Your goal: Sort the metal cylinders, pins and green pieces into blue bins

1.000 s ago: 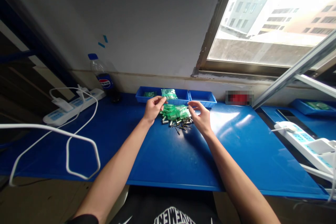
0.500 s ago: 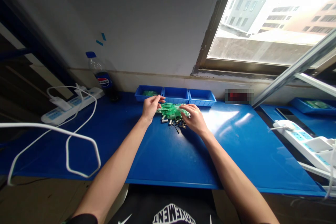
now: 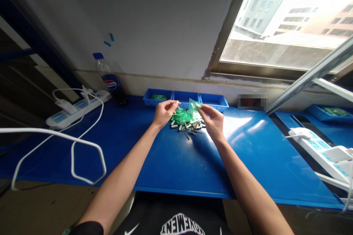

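Note:
Between the thumb and fingers of my right hand [image 3: 213, 119] is a small translucent green plastic bag [image 3: 194, 103], raised above the table. My left hand [image 3: 164, 113] is closed in a pinch to the left of it; whatever is between its fingertips is too small to make out. Below and between both hands lies a heap of green plastic bags [image 3: 182, 116]. Small metal parts [image 3: 190, 129], some like short cylinders and some like thin pins, are scattered along the heap's near side.
Three joined blue bins [image 3: 185, 98] stand behind the heap; the left one holds green bags. A cola bottle [image 3: 111, 80] and a white power strip [image 3: 78, 108] with looping cable are at the left. Another power strip [image 3: 317, 147] and a metal frame [image 3: 309, 73] are at the right.
My right hand has lifted from the heap with a green bag in its fingers. My left hand has shifted slightly right, its fingers drawn together into a pinch.

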`<action>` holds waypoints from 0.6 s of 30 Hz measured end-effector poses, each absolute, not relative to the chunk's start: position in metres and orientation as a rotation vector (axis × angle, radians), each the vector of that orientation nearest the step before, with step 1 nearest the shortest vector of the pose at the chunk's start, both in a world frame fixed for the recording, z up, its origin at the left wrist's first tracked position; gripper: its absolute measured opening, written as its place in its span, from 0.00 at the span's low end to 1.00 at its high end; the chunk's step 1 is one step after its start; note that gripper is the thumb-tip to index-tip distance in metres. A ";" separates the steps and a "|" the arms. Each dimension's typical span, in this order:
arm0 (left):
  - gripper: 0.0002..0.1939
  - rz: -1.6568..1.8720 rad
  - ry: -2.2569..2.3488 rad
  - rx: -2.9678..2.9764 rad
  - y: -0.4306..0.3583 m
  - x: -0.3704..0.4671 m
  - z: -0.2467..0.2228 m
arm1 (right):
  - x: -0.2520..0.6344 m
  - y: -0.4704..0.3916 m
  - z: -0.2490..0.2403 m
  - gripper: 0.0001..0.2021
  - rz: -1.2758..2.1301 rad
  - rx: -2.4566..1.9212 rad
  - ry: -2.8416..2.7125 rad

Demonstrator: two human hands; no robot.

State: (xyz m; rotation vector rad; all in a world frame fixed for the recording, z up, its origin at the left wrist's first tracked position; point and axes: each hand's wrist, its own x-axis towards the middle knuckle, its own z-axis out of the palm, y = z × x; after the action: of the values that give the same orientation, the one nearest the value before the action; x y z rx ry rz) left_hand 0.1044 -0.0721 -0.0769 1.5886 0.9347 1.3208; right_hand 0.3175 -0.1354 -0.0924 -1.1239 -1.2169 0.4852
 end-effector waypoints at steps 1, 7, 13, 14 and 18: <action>0.18 1.282 0.914 1.630 -0.075 0.105 -0.076 | 0.317 -0.135 -0.091 0.15 0.575 -1.098 -1.150; 0.16 1.080 0.831 1.779 -0.084 0.111 -0.077 | 0.318 -0.135 -0.087 0.20 0.882 -1.037 -1.066; 0.16 0.995 0.777 1.800 -0.084 0.112 -0.080 | 0.316 -0.136 -0.089 0.22 0.922 -1.035 -1.129; 0.16 0.998 0.769 1.803 -0.084 0.112 -0.079 | 0.316 -0.136 -0.089 0.22 0.918 -1.043 -1.151; 0.18 1.031 0.759 1.782 -0.085 0.111 -0.074 | 0.316 -0.135 -0.093 0.18 0.710 -1.177 -1.289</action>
State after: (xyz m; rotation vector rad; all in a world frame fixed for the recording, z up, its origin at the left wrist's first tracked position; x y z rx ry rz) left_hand 0.1109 -0.0849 -0.0744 1.7822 0.7593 1.0315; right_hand 0.3156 -0.1352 -0.0930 -1.1766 -1.2894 0.7103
